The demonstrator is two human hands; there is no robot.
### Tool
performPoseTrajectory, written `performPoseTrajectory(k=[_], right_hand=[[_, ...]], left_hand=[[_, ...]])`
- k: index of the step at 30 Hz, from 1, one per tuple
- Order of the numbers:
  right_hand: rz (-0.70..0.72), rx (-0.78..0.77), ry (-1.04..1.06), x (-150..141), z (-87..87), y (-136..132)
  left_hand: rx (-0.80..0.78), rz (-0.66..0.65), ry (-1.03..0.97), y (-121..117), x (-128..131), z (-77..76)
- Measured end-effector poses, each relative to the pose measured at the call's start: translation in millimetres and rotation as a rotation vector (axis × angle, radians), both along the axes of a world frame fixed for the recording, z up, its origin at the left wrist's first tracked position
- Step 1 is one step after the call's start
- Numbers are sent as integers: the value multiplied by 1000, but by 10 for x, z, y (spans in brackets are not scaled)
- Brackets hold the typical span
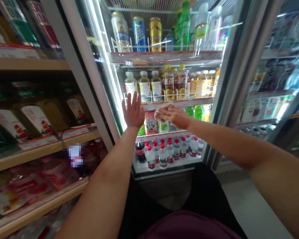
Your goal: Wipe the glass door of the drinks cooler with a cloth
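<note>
My left hand [133, 111] is raised with fingers spread flat against the glass door [103, 83] of a drinks cooler, next to its lit edge. My right hand [173, 115] is closed round a crumpled white cloth [159, 113] and presses it on the glass in front of the second shelf [179, 103]. Behind the glass stand tea bottles [145, 87], cans [155, 34] on the top shelf and several small water bottles [169, 152] with red caps at the bottom.
A wooden shelf rack [40, 142] with packaged goods and price strips runs along the left. A second cooler door [271, 83] stands to the right. Pale floor [249, 205] shows at lower right.
</note>
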State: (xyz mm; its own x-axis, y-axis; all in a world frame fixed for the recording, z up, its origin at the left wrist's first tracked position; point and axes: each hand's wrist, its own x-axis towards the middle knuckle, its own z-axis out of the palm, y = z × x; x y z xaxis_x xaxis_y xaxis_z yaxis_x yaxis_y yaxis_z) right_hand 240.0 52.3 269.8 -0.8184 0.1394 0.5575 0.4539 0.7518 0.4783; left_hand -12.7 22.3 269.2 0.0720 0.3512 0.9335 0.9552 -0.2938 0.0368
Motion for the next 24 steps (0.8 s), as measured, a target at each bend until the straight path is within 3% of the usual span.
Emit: performPoseTrajectory(k=[5, 11, 16, 24], right_hand=[[30, 63, -49, 84, -219, 63], [81, 144, -161, 119, -158, 88], [77, 151, -170, 155, 210, 75], [51, 167, -13, 55, 1103, 191]], left_hand=[[59, 14, 32, 15, -18, -11], [73, 27, 43, 14, -18, -14], [66, 24, 32, 16, -17, -19], [36, 14, 26, 8, -13, -8]])
